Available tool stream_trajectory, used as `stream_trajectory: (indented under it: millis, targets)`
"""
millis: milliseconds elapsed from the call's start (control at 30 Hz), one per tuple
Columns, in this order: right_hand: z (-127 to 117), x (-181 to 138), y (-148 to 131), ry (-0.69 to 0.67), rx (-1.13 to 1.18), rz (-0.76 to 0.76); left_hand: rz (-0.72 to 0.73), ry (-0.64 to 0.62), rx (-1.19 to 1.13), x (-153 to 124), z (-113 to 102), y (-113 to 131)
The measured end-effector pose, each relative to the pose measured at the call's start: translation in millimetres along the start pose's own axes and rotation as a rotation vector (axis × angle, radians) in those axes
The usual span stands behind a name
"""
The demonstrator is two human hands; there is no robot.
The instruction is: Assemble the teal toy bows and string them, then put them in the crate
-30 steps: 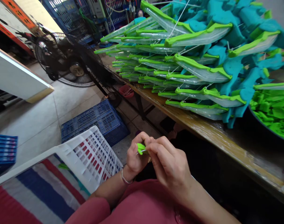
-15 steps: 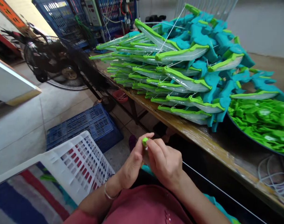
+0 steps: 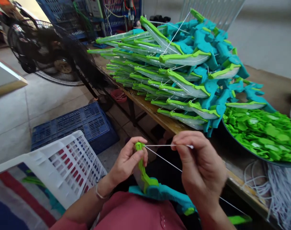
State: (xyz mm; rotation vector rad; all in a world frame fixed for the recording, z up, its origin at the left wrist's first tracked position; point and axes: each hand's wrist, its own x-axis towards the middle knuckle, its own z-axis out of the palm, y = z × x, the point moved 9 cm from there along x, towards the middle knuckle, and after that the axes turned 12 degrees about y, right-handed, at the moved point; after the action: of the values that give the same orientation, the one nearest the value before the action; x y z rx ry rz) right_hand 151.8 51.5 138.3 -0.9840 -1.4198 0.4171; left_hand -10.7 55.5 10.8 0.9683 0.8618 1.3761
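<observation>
My left hand [image 3: 126,161] is closed round the green tip of a toy bow [image 3: 166,193], whose green limb hangs down to a teal body lying across my lap. A white cord [image 3: 160,145] comes out of that tip, stretched taut to the right. My right hand [image 3: 200,169] pinches the cord between thumb and fingers, and its knotted end [image 3: 190,147] sticks out beyond them. A second stretch of cord slants from the tip down behind the right hand. Part of the bow is hidden by the right hand.
On the wooden bench [image 3: 173,125] stands a tall pile of green and teal bows [image 3: 190,59]. A dark basin [image 3: 252,155] of green parts [image 3: 265,134] and loose white cords [image 3: 279,188] are at right. A white crate [image 3: 79,135], a blue crate [image 3: 69,127] and a fan [image 3: 64,65] are left.
My right hand has moved away from my left to the right, drawing the cord out. The bow's limb and teal body now show below my left hand. The view has shifted slightly.
</observation>
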Motion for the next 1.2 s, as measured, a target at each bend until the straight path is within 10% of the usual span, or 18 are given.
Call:
stream_trajectory:
  millis: [300, 633, 1200]
  targets:
    - [44.6, -35.3, -1.8, -0.342, -0.108, -0.222, -0.063, 0.12, 0.058, -5.6, -0.2, 2.6]
    - [49.1, -32.6, 24.4, -0.349, -0.106, -0.003, -0.105, 0.074, -0.081, -13.6, 2.4, -5.7]
    - [47.2, -30.4, 10.6, -0.357, 0.05, -0.132, -0.286, 0.019, -0.178, 0.2, 10.2, -16.6]
